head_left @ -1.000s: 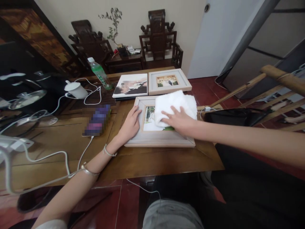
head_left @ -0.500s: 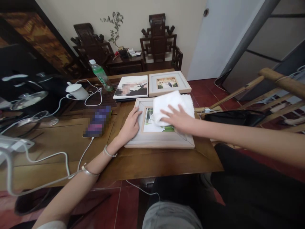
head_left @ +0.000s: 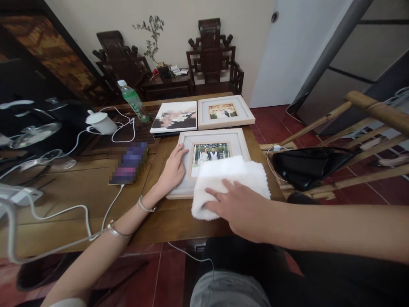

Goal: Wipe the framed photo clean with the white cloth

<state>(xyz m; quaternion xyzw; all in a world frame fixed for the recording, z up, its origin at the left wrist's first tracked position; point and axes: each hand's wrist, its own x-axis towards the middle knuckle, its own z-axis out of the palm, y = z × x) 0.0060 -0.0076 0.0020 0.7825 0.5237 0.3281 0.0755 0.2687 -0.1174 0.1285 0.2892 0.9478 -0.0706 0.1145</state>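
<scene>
A picture frame [head_left: 186, 175] with a pale wide border and a photo of two people lies flat on the table. My left hand [head_left: 174, 168] grips its left side, fingers bent over the border. Over the lower right part of the frame, a folded white fluffy cloth [head_left: 252, 177] hides the corner and the lower photo. My right hand [head_left: 238, 204] presses down on this cloth, holding it with the thumb side tucked into a fold. Part of the cloth hangs past the frame's near edge onto the table.
Behind stand a second framed photo [head_left: 249, 111] and a white photo panel [head_left: 175, 106], both lying flat. Leftward are a green-labelled bottle [head_left: 134, 100], a white lidded cup [head_left: 101, 123], a phone [head_left: 129, 164] on a cable, and a glass [head_left: 59, 160]. A wooden chair [head_left: 367, 106] is at right.
My right hand has drawn the cloth down toward me, from the frame's upper right to its near right corner, uncovering the upper photo. My left hand stays on the frame.
</scene>
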